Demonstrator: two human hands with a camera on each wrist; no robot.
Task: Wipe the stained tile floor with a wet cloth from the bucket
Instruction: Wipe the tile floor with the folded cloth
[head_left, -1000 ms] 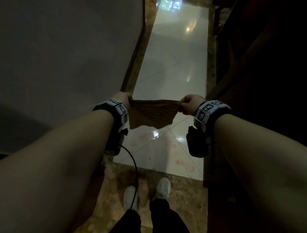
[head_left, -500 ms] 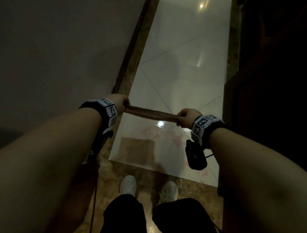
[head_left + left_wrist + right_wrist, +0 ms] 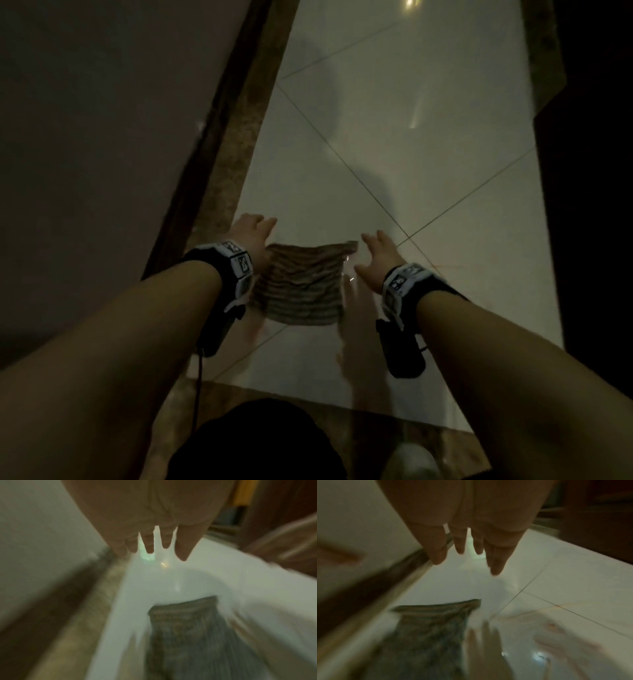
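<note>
Brown marble edging (image 3: 236,144) runs along the wall on the left, bordering the glossy white tile floor (image 3: 394,130). The left hand (image 3: 251,233) hovers with fingers straight and spread, holding nothing. Between the two hands lies the ribbed brown cloth (image 3: 301,286), spread on or just above the tile; blur in the wrist views leaves unclear whether it has landed. The right hand (image 3: 375,255) is likewise released, fingers splayed. Faint reddish stains (image 3: 553,627) show on the tile to the right of the cloth. The bucket is not in view. Risks, as a judgement: the cloth sits beside the stains, so a stroke could miss them, and wet glossy tile could be slippery underfoot.
</note>
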